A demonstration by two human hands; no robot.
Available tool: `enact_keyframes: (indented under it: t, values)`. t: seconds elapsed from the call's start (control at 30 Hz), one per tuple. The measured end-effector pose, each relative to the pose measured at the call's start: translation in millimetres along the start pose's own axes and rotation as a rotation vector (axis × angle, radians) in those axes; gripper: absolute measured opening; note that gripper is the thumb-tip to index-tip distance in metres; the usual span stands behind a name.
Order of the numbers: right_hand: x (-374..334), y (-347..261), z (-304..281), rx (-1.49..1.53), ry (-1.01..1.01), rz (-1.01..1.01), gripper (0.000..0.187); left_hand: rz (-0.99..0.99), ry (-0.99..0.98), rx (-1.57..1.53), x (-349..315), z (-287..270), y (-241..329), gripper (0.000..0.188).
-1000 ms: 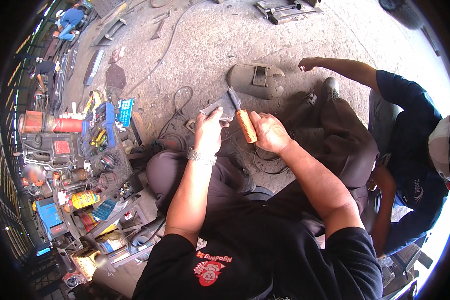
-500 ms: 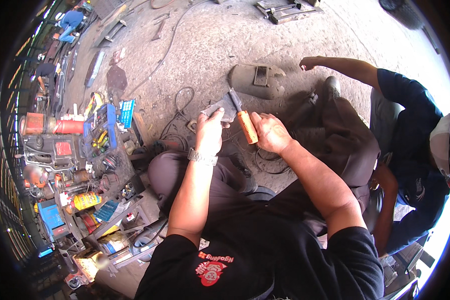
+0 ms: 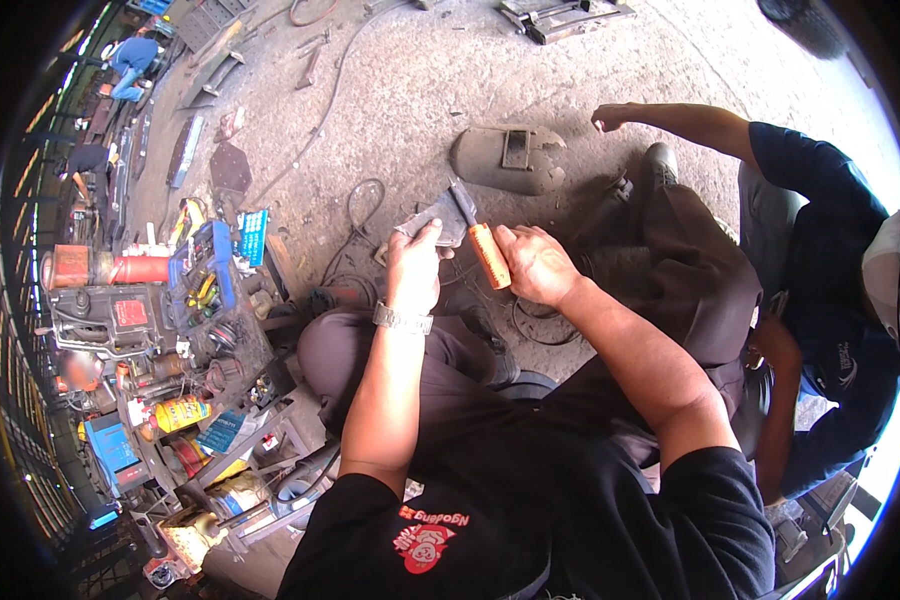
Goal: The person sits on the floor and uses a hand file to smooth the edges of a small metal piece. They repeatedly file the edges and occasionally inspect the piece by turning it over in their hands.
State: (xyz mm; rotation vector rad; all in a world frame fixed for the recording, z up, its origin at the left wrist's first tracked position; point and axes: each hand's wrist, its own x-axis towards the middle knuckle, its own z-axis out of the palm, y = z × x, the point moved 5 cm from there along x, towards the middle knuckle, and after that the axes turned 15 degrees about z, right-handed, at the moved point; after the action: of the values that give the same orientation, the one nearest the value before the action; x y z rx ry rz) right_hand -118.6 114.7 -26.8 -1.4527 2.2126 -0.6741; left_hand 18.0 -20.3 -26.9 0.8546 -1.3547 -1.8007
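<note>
The big grey floor (image 3: 410, 100) spread out in front. On the right side sat another person (image 3: 830, 255) in a dark blue shirt, with one arm stretched out over the floor. The worker's right arm (image 3: 655, 350) was bent at the elbow and slanted in toward the middle. The left arm (image 3: 382, 415) reached almost straight up, past the left knee. A dusty welding mask (image 3: 482, 168) lay on the floor, just past the hands. The right hand (image 3: 538, 265) had its fingers curled, and it was gripping a tool by its side. The left hand (image 3: 413, 268) pointed away from the body and pinched a flat grey piece, with its thumb on top. The orange-handled tool (image 3: 482, 243) was between the two hands, tilted, with its dark end pointing away. The grey piece (image 3: 438, 218) was right beside that dark end. A shiny watch (image 3: 403, 319) sat around the left wrist.
</note>
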Motion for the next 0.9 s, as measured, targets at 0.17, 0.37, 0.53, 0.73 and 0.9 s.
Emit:
enact_keyframes:
  t: [0.17,0.37,0.53,0.73,0.9]
  values:
    - [-1,-1,0,-0.018,0.010,-0.006,0.026,-0.006,0.017,0.006,0,0,-1,0.016]
    - [0,1,4,-0.036,0.039,-0.027,0.026,0.004,0.013,0.036,1,-1,-1,0.015]
    - [1,-5,0,-0.040,-0.009,0.008,0.025,0.011,0.023,0.060,0,-1,3,0.015]
    - [2,-7,0,-0.102,-0.002,0.017,0.021,0.005,-0.005,0.145,2,-4,6,0.013]
    - [2,-5,-1,-0.121,0.012,0.012,0.018,-0.034,-0.018,0.188,3,-3,10,0.012]
